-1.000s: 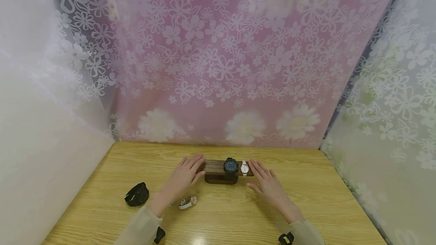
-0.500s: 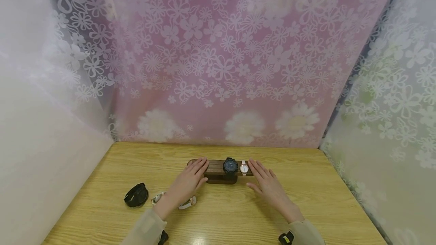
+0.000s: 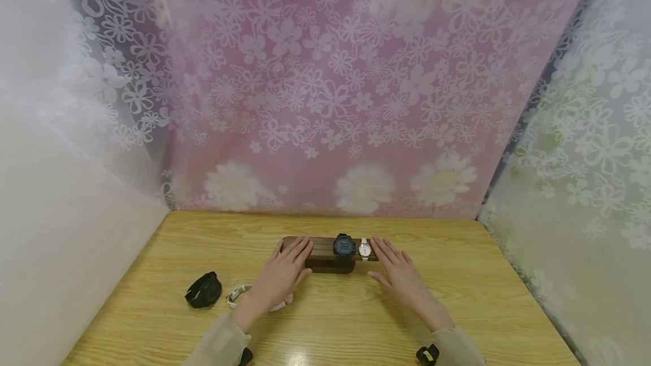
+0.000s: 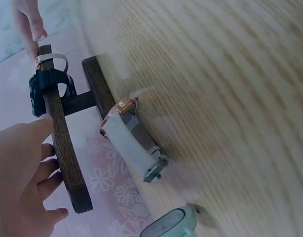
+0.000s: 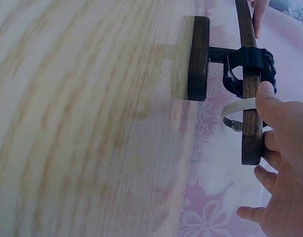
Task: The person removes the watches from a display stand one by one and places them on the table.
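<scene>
A dark wooden watch stand (image 3: 321, 248) with a T-shaped bar stands toward the back of the table. On its bar, right of the middle, sits a black watch (image 3: 343, 246). Beside that is a small white-strapped watch (image 3: 364, 249). My left hand (image 3: 277, 278) rests with extended fingers over the bar's left part, its thumb at the front edge in the left wrist view. At the right end, my right hand (image 3: 404, 287) touches the bar beside the white watch, fingers straight. The stand's base (image 5: 199, 59) shows below the bar in the right wrist view.
A black watch (image 3: 204, 291) lies on the table at the left. Near my left forearm are a rose-gold watch with a white strap (image 4: 129, 138) and a pale green watch (image 4: 171, 222). A pink flowered curtain (image 3: 325, 100) hangs behind the table.
My left hand has slid a little to the right along the bar, uncovering its left end. My right hand and the watches stay in place.
</scene>
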`<state>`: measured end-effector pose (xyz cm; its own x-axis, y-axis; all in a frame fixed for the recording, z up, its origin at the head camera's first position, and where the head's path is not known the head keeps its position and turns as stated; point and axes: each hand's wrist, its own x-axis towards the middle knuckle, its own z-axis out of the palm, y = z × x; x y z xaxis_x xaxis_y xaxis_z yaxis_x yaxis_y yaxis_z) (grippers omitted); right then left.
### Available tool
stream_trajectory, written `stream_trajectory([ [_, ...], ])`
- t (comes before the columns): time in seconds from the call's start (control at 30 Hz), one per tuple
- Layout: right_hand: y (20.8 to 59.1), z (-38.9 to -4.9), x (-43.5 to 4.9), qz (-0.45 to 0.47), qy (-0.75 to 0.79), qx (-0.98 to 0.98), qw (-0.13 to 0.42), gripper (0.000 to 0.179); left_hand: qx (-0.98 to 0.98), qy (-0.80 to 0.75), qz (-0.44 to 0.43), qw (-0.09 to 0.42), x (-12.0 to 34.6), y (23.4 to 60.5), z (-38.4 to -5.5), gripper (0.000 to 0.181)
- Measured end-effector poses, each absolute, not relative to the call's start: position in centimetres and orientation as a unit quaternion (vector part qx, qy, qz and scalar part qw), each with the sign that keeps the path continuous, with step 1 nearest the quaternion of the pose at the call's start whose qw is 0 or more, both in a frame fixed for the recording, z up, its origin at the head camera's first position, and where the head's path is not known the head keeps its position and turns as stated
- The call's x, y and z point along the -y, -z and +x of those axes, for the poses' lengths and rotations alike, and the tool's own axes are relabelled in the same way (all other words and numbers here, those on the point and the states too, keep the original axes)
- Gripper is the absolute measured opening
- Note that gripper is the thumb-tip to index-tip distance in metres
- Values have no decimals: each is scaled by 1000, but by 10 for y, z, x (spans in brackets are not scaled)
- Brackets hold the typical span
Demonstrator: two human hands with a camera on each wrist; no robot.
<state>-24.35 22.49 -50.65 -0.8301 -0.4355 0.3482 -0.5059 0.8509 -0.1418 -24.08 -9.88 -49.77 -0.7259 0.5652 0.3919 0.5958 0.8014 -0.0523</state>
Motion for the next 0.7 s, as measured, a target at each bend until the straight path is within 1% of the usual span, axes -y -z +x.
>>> stream_trajectory([
  [0.17, 503, -245, -225, 252, -129, 946, 156, 77, 927, 56, -313, 198, 98, 497, -242, 59],
  [0.33, 499, -251, -227, 265, -153, 933, 189, 71, 930, 52, -310, 191, 98, 497, -242, 59],
  [0.47, 498, -257, -228, 278, -162, 922, 217, 70, 930, 62, -310, 190, 98, 498, -242, 58],
  [0.63, 493, -267, -225, 298, -196, 904, 235, 70, 933, 67, -303, 183, 97, 499, -243, 57],
  [0.7, 490, -269, -223, 305, -209, 900, 233, 72, 935, 64, -300, 178, 97, 499, -243, 57],
])
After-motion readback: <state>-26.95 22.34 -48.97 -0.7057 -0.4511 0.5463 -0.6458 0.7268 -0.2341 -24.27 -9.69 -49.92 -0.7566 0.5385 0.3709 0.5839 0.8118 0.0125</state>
